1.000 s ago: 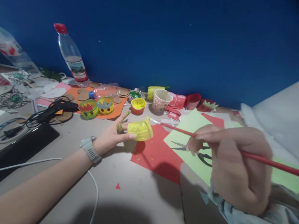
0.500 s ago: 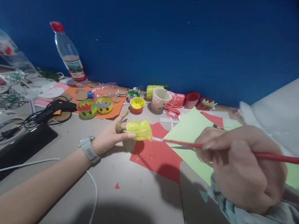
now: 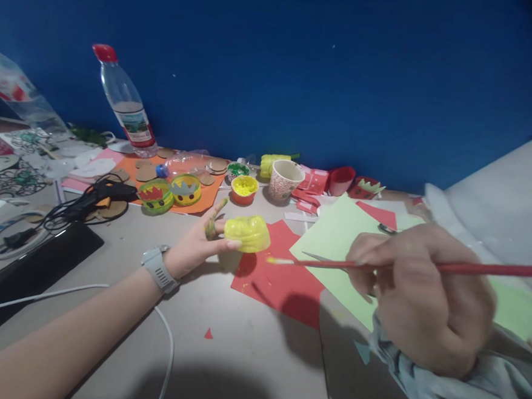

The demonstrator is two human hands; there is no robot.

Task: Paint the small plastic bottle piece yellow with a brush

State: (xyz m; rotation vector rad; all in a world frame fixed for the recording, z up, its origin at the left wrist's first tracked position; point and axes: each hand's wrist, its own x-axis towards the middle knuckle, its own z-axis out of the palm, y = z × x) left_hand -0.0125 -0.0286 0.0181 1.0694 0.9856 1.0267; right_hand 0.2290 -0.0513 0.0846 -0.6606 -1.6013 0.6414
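Observation:
My left hand (image 3: pixel 196 246) reaches out over the table and holds a small yellow-painted plastic piece (image 3: pixel 248 233) between thumb and fingers; the forefinger sticks up, smeared with paint. My right hand (image 3: pixel 418 295) is closed round a red-handled paintbrush (image 3: pixel 361 264). The brush's yellow-tipped end (image 3: pixel 274 260) hovers just below and right of the yellow piece, apart from it. A red paper sheet (image 3: pixel 283 277) lies under both. A grey watch (image 3: pixel 158 267) sits on my left wrist.
An orange pot of yellow paint (image 3: pixel 244 187), a green paint pot (image 3: pixel 238 169) and a paper cup (image 3: pixel 285 179) stand behind. Painted bottle bottoms (image 3: pixel 170 193) sit on orange paper. A water bottle (image 3: pixel 127 104), glue gun (image 3: pixel 105 191), scissors (image 3: pixel 321 259) on light green paper (image 3: pixel 336 241) and a white cable (image 3: pixel 167 338) lie around.
The brush tip came down from above the yellow piece, touched its right side, and has now dropped below it and pulled back to the right. My left hand has hardly moved.

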